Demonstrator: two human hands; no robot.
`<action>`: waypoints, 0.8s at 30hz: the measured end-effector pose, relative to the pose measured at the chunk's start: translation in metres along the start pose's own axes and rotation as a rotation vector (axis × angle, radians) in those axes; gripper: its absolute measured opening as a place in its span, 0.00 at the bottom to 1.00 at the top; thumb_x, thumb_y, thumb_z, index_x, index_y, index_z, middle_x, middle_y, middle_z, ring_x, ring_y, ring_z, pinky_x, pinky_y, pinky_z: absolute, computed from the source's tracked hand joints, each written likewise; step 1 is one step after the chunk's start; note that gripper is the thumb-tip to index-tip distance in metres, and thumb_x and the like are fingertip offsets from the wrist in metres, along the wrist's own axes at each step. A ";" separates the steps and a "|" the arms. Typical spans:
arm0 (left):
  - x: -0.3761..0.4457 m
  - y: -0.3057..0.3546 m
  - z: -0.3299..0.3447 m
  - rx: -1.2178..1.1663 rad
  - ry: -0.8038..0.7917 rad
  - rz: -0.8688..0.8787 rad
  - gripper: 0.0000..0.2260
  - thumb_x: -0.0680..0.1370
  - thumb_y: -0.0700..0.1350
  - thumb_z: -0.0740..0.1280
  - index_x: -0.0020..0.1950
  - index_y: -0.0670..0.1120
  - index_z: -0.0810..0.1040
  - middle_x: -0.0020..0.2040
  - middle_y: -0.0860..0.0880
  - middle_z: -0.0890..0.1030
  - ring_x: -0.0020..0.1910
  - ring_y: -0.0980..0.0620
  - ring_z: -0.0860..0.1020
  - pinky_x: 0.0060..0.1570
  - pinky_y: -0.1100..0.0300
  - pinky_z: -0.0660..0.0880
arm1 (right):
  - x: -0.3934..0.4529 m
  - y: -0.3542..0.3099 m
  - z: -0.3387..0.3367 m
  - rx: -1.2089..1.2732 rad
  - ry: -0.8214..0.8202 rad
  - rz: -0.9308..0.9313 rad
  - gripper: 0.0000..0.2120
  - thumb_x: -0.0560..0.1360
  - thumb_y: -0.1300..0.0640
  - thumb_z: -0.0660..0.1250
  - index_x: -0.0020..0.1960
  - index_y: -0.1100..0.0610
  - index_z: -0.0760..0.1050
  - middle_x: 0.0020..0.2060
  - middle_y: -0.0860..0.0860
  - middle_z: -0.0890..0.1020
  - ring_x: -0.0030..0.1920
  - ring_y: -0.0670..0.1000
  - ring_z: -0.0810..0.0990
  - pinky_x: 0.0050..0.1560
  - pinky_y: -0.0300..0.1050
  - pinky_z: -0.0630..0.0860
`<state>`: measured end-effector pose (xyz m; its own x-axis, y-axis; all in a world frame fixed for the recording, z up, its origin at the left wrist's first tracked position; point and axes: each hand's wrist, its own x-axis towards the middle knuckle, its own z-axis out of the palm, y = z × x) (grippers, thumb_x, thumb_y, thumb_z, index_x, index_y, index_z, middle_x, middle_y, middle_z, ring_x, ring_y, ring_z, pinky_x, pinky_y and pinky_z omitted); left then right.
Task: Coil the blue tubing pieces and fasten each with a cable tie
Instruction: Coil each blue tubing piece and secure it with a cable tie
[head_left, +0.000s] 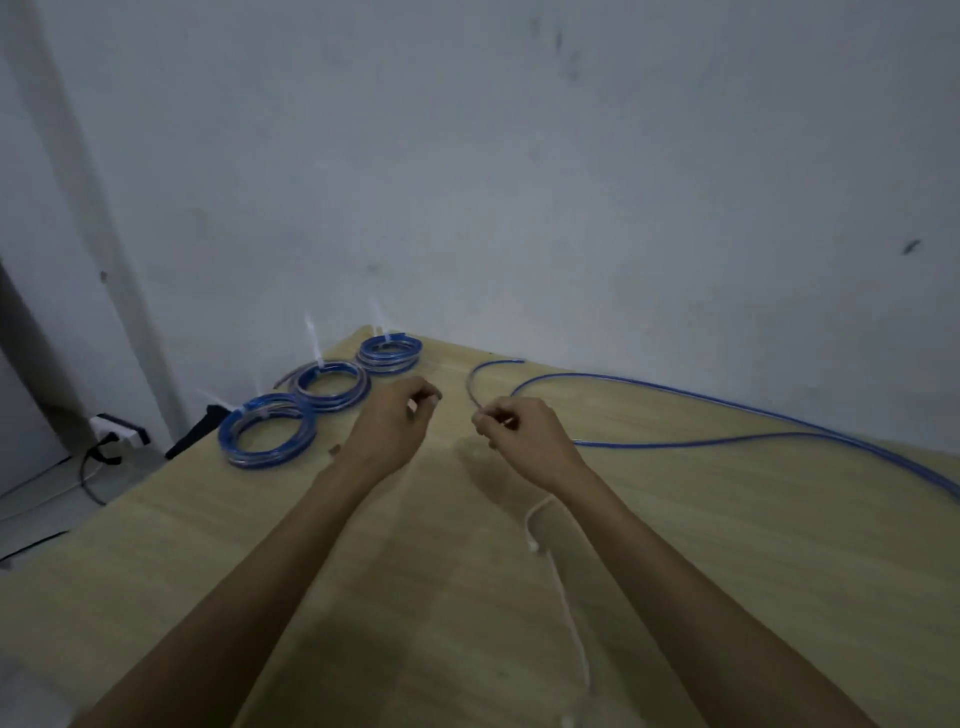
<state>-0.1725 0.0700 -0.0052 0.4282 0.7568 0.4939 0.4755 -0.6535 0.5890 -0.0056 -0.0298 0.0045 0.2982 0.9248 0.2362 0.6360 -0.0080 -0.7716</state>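
Tubing (675, 391) lies loose on the table (208, 545), its long run trailing off to the right while its near end curves into the right hand (524, 441), which pinches it. Left hand (397, 421), curled and empty, hovers just beside that end, three tied coils (267, 428) behind.

Three tied blue coils (322, 397) lie in a row at the wooden table's (208, 545) far left corner. The right hand (524, 441) pinches the loose blue tubing (727, 441), which trails right. The left hand (395, 421) hovers curled, apparently empty. A white cord (566, 603) lies near the right forearm.
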 end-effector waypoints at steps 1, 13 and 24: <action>0.001 0.010 0.015 -0.005 -0.041 0.028 0.07 0.82 0.40 0.64 0.55 0.45 0.82 0.49 0.48 0.81 0.39 0.55 0.76 0.44 0.61 0.74 | -0.011 0.013 -0.016 0.029 0.016 0.016 0.07 0.79 0.55 0.69 0.44 0.53 0.83 0.38 0.46 0.85 0.38 0.44 0.83 0.42 0.38 0.78; 0.011 0.056 0.127 0.298 -0.298 0.188 0.14 0.79 0.41 0.66 0.65 0.48 0.80 0.63 0.46 0.77 0.62 0.42 0.71 0.61 0.50 0.69 | -0.052 0.102 -0.083 0.015 0.241 0.144 0.06 0.79 0.55 0.69 0.46 0.53 0.84 0.39 0.46 0.85 0.41 0.47 0.83 0.48 0.47 0.79; 0.029 0.099 0.122 0.174 -0.334 0.352 0.03 0.81 0.42 0.65 0.50 0.45 0.77 0.44 0.48 0.81 0.47 0.44 0.79 0.48 0.52 0.67 | -0.035 0.099 -0.089 -0.627 0.192 -0.075 0.18 0.79 0.60 0.63 0.69 0.54 0.74 0.63 0.49 0.77 0.64 0.54 0.70 0.52 0.52 0.74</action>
<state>-0.0190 0.0248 -0.0109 0.7938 0.4624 0.3951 0.3674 -0.8822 0.2944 0.1104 -0.0963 -0.0280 0.3216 0.8476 0.4221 0.9368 -0.2199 -0.2723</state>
